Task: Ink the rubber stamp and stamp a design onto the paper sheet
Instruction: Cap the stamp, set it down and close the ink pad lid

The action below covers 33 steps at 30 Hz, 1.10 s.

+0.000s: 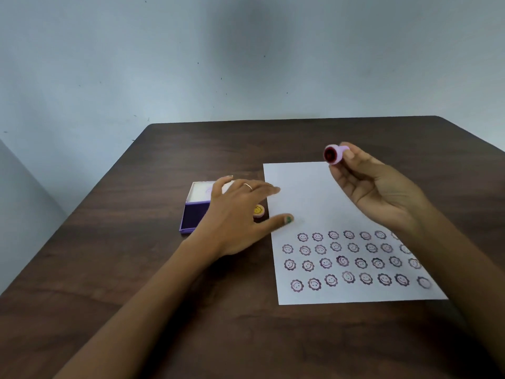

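A white paper sheet (306, 192) lies on the dark wooden table (136, 269), its near half covered with several rows of purple smiley-flower prints. My right hand (382, 192) is raised above the sheet's far edge, fingertips closed on a small lilac rubber stamp (334, 154) whose dark inked face points left. My left hand (240, 214) hovers flat with fingers spread at the sheet's left edge, thumb on the paper. It partly covers an open purple ink pad (194, 212) with a white lid.
A small round cap with a yellow smiley (258, 211) sits between the ink pad and the sheet, under my left hand. The table's far edge meets a pale blue wall (246, 64). Bare wood lies near me and on the left.
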Each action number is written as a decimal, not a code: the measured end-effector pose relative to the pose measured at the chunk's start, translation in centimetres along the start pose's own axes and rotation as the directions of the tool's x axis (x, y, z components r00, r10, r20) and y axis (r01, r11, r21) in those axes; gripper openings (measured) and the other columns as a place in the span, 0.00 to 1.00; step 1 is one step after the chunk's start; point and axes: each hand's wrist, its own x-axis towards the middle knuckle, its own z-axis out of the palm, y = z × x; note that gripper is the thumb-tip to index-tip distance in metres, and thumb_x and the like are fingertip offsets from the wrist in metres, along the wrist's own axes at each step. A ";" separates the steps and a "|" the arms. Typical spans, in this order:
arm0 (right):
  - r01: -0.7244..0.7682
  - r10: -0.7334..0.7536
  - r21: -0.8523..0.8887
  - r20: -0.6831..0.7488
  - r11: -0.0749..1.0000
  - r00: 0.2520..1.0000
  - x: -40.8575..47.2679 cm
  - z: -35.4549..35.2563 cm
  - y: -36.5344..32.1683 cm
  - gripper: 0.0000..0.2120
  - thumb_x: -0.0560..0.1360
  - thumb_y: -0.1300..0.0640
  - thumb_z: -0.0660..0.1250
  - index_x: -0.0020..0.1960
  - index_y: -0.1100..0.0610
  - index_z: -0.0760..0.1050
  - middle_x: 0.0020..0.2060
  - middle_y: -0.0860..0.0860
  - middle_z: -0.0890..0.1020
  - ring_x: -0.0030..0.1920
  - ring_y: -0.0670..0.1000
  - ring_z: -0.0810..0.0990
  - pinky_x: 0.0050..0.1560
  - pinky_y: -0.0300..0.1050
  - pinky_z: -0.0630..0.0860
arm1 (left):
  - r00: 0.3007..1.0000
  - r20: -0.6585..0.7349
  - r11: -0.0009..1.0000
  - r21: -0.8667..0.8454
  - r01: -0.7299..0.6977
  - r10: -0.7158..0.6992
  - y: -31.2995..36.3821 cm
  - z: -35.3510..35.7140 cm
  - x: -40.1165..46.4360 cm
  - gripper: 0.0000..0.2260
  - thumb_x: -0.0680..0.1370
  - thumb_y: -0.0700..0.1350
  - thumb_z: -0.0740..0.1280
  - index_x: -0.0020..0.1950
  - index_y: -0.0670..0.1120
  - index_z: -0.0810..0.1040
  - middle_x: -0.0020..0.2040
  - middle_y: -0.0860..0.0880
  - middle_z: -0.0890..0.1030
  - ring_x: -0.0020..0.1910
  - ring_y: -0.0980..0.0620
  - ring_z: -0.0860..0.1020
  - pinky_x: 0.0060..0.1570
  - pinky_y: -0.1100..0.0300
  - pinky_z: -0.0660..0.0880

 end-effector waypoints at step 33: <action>-0.005 0.003 -0.079 -0.027 0.997 1.000 1.6 1.3 3.1 0.07 0.71 0.66 0.67 0.49 0.60 0.79 0.43 0.54 0.86 0.43 0.50 0.85 0.45 0.39 0.82 | 0.880 -0.415 0.916 -0.398 0.054 -0.232 -0.2 -0.5 0.9 0.08 0.71 0.54 0.71 0.47 0.52 0.81 0.45 0.57 0.83 0.40 0.55 0.78 0.47 0.59 0.74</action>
